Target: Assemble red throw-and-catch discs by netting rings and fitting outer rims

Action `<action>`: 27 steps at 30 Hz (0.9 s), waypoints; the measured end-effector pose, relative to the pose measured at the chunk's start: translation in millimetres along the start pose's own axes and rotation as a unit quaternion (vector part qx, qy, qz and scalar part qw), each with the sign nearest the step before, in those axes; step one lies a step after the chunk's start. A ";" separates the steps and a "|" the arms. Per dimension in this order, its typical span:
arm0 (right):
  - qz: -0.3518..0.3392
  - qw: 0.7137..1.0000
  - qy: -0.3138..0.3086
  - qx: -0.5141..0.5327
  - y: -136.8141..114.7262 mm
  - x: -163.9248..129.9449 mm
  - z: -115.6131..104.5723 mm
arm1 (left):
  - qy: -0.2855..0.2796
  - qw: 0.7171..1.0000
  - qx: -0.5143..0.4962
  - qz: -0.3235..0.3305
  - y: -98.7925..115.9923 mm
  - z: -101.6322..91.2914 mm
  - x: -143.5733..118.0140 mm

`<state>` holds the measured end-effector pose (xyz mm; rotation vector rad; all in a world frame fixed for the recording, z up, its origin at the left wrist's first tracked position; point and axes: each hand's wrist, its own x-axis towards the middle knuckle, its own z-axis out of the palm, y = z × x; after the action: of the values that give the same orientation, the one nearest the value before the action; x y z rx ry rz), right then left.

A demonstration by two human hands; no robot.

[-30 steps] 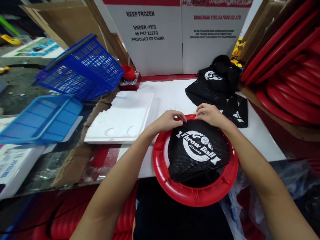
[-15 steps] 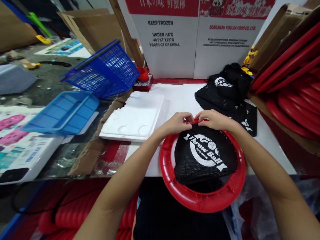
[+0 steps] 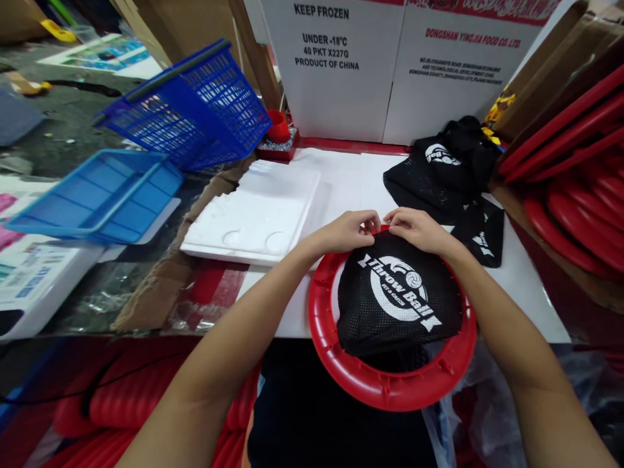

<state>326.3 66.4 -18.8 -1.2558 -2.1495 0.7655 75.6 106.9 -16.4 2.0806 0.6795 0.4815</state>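
A red plastic ring overhangs the front edge of the table. Across its opening lies a black mesh net printed with "Throw Ball" in white. At the ring's far side, my left hand pinches the net's edge against the rim with bent fingers. Close beside it, my right hand grips the same edge between thumb and fingers. The fingertips cover part of the net's edge. More black mesh nets lie heaped beyond my right hand.
A white foam slab lies left of the ring. Blue baskets and a light blue tray are farther left. A white carton stands behind. Stacked red rings fill a box at right.
The view has shifted slightly. Both hands have stayed at the ring's far side; the right fingers have moved a little toward the left along the net's edge.
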 end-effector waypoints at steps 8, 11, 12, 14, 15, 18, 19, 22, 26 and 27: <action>0.009 0.985 -0.068 -0.161 -2.8 11.8 -13.3 | 0.039 0.998 0.032 -0.042 4.6 2.8 -0.3; 0.000 0.990 -0.121 -0.073 6.6 17.7 -22.9 | 0.029 0.998 0.021 -0.054 3.6 1.8 -0.6; 0.000 0.990 -0.127 -0.054 8.6 18.8 -23.9 | 0.030 0.998 0.021 -0.054 3.1 1.5 -0.5; 0.010 0.991 -0.116 -0.061 8.5 19.2 -21.9 | 0.036 0.998 0.022 -0.053 2.5 1.7 0.2; 0.016 0.991 -0.102 -0.087 6.4 18.5 -19.4 | 0.037 0.997 0.025 -0.055 2.7 2.2 0.7; 0.010 0.979 -0.062 -0.196 -5.3 15.0 -11.1 | 0.038 0.996 0.036 -0.069 4.7 5.0 1.9; 0.001 0.973 -0.056 -0.223 -9.7 14.0 -9.4 | 0.040 0.996 0.042 -0.073 5.7 5.8 2.0; -0.017 0.967 -0.061 -0.246 -21.6 13.9 -9.9 | 0.044 0.994 0.053 -0.082 8.0 6.2 1.3; -0.044 0.979 -0.081 -0.181 -32.8 20.9 -14.3 | 0.037 0.995 0.032 -0.087 6.8 4.2 -0.7; -0.045 0.980 -0.093 -0.169 -34.2 23.5 -14.0 | 0.039 0.996 0.028 -0.081 6.0 4.1 -1.3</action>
<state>305.7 76.3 18.6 -1.2815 -2.5518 0.5098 78.7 100.7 -13.8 2.0460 0.9088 0.4576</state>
